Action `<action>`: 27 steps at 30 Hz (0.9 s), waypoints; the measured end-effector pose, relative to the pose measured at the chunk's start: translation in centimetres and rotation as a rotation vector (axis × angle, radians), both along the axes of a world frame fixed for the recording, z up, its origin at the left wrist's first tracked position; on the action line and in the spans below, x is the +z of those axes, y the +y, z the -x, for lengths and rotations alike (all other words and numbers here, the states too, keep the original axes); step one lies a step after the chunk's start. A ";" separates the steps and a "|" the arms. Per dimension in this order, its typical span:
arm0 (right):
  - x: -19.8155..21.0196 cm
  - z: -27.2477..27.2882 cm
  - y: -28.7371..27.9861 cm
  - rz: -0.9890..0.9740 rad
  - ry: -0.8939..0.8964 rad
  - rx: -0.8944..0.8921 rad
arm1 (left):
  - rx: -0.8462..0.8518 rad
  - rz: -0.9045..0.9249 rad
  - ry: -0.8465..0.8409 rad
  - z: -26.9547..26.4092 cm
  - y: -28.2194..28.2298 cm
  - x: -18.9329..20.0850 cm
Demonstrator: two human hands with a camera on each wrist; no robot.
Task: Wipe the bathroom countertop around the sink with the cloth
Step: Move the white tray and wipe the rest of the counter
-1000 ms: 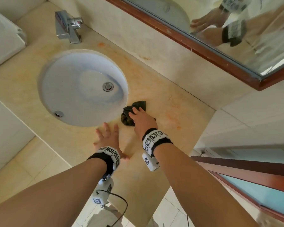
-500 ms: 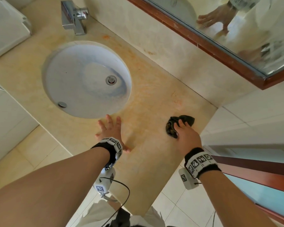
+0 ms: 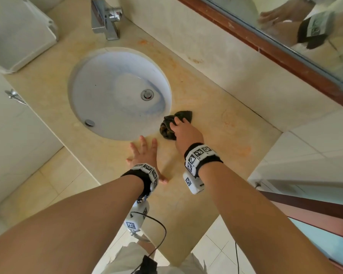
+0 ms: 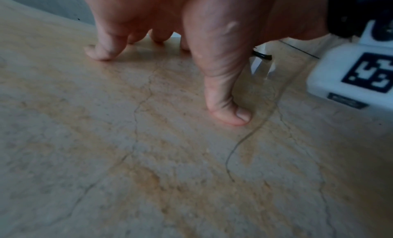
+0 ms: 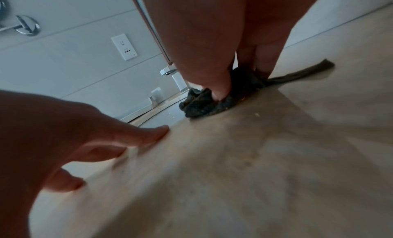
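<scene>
Two hands: both are down on the beige marble surface (image 3: 210, 147), in front of the round white sink (image 3: 119, 93).
Right hand (image 3: 186, 133): presses the dark, crumpled cloth (image 3: 167, 127) flat against the stone; the fingers (image 3: 179, 121) reach forward over the wad, and the thumb digs into its near fold in the right wrist view (image 5: 219, 90).
Cloth position: on the surface just right of the sink's rim, close beside it, with a thin flap (image 5: 302, 73) trailing out flat on the far side of the hand.
Left hand (image 3: 144, 155): rests on the surface with fingers spread and straight, their tips near the sink's front edge; the thumb (image 4: 229, 110) is splayed out to the side, its tip pressed on the stone. It holds nothing.
Gap between hands: small, the left lying just beside and a little nearer than the right.
Surface marks: orange-brown stains show on the stone right of the cloth (image 3: 244, 150) and behind the sink.
Chrome tap (image 3: 105, 18): stands at the back of the surface, behind the sink.
Wood-framed mirror (image 3: 285, 54): runs along the wall above, reflecting an arm with a wristband.
</scene>
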State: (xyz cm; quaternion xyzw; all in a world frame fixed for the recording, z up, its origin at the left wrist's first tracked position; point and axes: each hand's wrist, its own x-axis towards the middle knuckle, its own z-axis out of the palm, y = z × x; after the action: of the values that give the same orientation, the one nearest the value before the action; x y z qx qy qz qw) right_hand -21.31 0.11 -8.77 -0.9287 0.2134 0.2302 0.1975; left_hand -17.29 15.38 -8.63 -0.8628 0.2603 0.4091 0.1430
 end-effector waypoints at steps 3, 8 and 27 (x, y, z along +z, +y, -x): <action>-0.4 3.4 -1.1 0.015 -0.010 -0.087 | -0.014 -0.006 -0.011 0.0 0.0 0.0; 0.4 12.5 -3.4 0.104 -0.042 -0.310 | -0.036 -0.038 -0.024 -0.1 -0.2 0.2; 0.8 -1.3 1.3 0.078 0.065 -0.035 | 0.005 0.028 0.023 -0.4 -0.2 -0.5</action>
State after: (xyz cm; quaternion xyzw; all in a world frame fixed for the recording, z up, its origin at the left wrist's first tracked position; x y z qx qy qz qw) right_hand -20.01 1.38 -8.00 -0.9239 0.2447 0.2481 0.1580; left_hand -16.90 15.20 -9.12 -0.8605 0.2655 0.4158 0.1270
